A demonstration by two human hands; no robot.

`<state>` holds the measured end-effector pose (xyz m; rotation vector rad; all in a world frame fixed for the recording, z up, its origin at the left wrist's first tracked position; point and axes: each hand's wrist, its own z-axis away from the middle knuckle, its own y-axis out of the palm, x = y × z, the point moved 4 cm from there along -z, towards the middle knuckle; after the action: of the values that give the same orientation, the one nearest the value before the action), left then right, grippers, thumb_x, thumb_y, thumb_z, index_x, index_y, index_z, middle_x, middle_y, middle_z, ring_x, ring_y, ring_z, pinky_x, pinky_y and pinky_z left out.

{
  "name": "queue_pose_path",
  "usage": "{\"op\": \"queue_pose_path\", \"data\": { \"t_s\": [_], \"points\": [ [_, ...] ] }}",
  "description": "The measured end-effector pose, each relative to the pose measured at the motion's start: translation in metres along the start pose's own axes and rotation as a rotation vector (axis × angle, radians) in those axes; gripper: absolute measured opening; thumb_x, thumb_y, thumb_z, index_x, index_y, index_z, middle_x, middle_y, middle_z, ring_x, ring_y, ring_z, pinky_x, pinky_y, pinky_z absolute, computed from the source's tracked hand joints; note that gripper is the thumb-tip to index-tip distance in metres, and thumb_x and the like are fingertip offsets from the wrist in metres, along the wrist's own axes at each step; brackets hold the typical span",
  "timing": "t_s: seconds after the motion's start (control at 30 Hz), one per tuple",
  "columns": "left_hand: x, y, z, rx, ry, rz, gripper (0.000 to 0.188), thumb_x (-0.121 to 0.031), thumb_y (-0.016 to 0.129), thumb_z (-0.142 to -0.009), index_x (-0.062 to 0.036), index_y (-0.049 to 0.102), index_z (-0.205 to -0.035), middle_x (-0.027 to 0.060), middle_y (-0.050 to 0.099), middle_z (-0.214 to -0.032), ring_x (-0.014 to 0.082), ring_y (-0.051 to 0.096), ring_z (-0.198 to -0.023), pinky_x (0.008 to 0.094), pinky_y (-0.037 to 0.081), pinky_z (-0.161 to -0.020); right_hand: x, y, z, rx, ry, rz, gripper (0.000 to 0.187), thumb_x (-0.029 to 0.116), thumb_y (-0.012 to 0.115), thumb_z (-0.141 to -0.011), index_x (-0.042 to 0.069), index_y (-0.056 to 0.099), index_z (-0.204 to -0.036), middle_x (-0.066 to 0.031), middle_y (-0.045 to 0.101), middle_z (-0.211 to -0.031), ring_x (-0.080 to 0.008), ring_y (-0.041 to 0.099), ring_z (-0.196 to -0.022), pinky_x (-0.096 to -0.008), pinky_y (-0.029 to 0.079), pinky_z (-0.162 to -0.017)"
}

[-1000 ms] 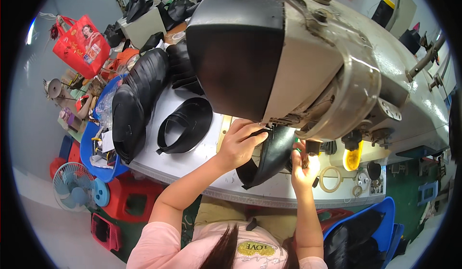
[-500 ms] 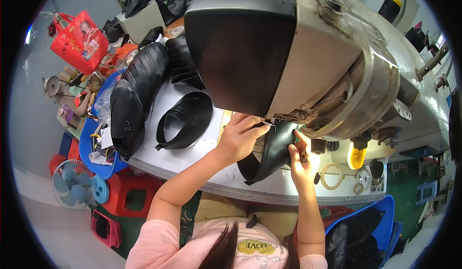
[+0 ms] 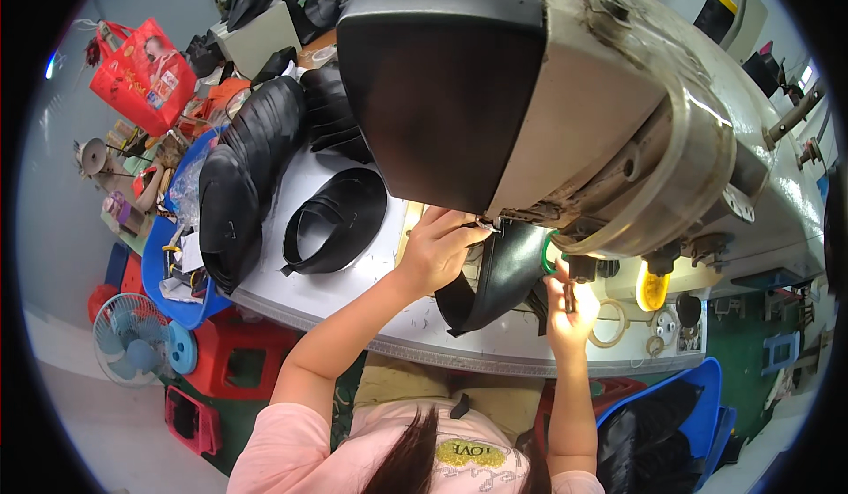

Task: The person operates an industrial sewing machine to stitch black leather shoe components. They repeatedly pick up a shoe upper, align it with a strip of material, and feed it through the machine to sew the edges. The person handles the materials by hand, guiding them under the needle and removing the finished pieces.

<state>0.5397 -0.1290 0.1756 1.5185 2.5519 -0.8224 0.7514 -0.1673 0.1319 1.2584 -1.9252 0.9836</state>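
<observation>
A large sewing machine stands over the white table, its head hiding part of the work. Under it lies a black leather piece, curved into a loop like a shoe upper. My left hand is closed in a pinch at the piece's upper edge, beside the machine's needle area; its fingertips are partly hidden. My right hand is off the leather, to its right, with fingers curled round a small dark tool whose kind I cannot make out. Its fingertips reach up near a green ring under the machine head.
Another looped black piece and stacked black leather pieces lie left on the table. Beyond them is a blue basin with odds and ends. A fan stands lower left; a blue bin of black pieces lower right.
My right hand has left the leather's right edge and shifted slightly right and down, the small tool still in it. My left hand stays at the needle area.
</observation>
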Motion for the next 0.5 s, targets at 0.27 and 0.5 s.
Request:
{"op": "queue_pose_path", "data": {
  "t_s": [0.27, 0.5],
  "points": [
    [0.003, -0.001, -0.001, -0.017, 0.008, 0.056, 0.025, 0.013, 0.058, -0.062, -0.0047, 0.062, -0.078, 0.0075, 0.060, -0.087, 0.0269, 0.055, -0.086, 0.0350, 0.043, -0.074, 0.019, -0.080, 0.014, -0.005, 0.107, 0.107, 0.013, 0.002, 0.052, -0.083, -0.003, 0.061, -0.091, -0.0079, 0.061, -0.072, -0.0105, 0.056, -0.058, -0.0203, 0.042, -0.053],
    [0.015, 0.006, -0.001, -0.015, -0.072, 0.083, 0.021, 0.014, 0.058, -0.061, -0.0026, 0.061, -0.075, 0.0076, 0.061, -0.082, 0.0270, 0.056, -0.082, 0.0350, 0.043, -0.072, 0.047, -0.159, 0.019, -0.123, -0.082, 0.376, 0.019, 0.016, 0.050, -0.087, 0.001, 0.062, -0.089, -0.0064, 0.060, -0.065, -0.0076, 0.042, -0.045, -0.0216, 0.032, -0.042]
  ]
}}
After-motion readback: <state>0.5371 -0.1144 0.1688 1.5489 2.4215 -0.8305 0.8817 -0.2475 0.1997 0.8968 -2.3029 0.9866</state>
